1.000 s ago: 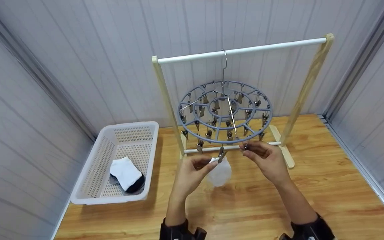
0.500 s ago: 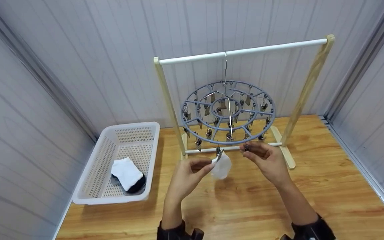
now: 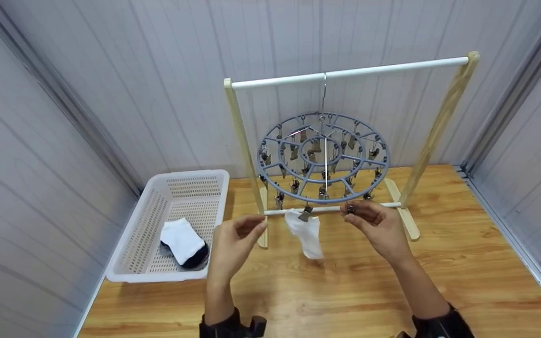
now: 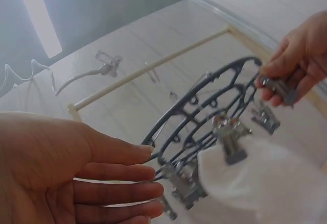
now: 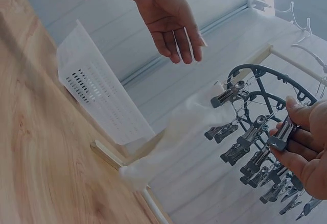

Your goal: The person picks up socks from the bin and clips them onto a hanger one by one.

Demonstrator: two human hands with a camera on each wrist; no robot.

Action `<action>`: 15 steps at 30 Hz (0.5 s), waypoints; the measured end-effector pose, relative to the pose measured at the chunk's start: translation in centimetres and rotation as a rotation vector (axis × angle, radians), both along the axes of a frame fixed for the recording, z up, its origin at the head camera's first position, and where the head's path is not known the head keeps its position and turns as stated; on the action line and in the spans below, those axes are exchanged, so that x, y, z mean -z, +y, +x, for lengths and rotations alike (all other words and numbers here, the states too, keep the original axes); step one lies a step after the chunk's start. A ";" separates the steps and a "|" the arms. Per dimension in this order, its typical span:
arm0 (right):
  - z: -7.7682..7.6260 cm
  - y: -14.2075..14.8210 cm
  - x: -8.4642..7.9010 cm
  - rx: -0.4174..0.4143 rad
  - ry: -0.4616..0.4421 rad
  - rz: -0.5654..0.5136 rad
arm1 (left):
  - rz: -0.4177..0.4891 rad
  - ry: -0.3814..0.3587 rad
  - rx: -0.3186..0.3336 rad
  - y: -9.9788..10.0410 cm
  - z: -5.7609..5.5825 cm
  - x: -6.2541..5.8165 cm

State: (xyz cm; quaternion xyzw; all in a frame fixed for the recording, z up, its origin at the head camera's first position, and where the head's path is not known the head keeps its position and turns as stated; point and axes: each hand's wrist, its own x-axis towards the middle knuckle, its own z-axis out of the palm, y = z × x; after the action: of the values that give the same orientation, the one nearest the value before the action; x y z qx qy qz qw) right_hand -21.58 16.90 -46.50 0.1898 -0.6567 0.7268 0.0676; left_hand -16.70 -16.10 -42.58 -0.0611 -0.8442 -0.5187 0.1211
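Note:
A white sock [image 3: 305, 232] hangs by one metal clip [image 3: 305, 213] from the front rim of a round grey-blue clip hanger [image 3: 298, 195]. Left of the sock, my left hand [image 3: 235, 244] is apart from it, fingers loosely extended with nothing between them; the left wrist view shows the same hand [image 4: 97, 178] beside the hanger. My right hand [image 3: 381, 227] pinches another metal clip [image 3: 351, 209] on the rim's front right. In the right wrist view that clip [image 5: 282, 133] lies between thumb and fingers, with no cloth in it.
The hanger hooks over the white bar [image 3: 392, 69] of a wooden-legged rack [image 3: 432, 136]. To the left stands a white perforated basket [image 3: 127, 244] holding a white sock [image 3: 183, 240] on top of dark ones. Several more clips dangle beneath the hanger. Panel walls enclose the wooden table [image 3: 345, 291].
My left hand has let go of the white sock and moved left, away from it. The sock now hangs from the clip alone. My right hand keeps its pinch on the other clip.

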 end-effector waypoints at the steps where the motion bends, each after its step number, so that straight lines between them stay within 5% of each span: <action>1: 0.0 0.0 0.0 -0.002 0.004 -0.006 | -0.017 -0.002 -0.019 -0.4 -0.1 -0.1; 9: 0.1 -0.1 0.2 -0.013 0.013 -0.035 | -0.179 -0.062 -0.135 -4.6 -1.4 -1.1; 15: 0.0 -0.2 0.2 -0.019 0.011 -0.032 | -0.316 -0.098 -0.153 -7.8 -2.7 -2.1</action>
State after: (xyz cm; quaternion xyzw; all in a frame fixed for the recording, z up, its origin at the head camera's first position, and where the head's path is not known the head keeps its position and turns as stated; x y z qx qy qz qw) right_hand -21.54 16.68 -46.65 0.1987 -0.6428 0.7367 0.0674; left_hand -19.36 -23.87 -40.51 0.0102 -0.9222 -0.3713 0.1079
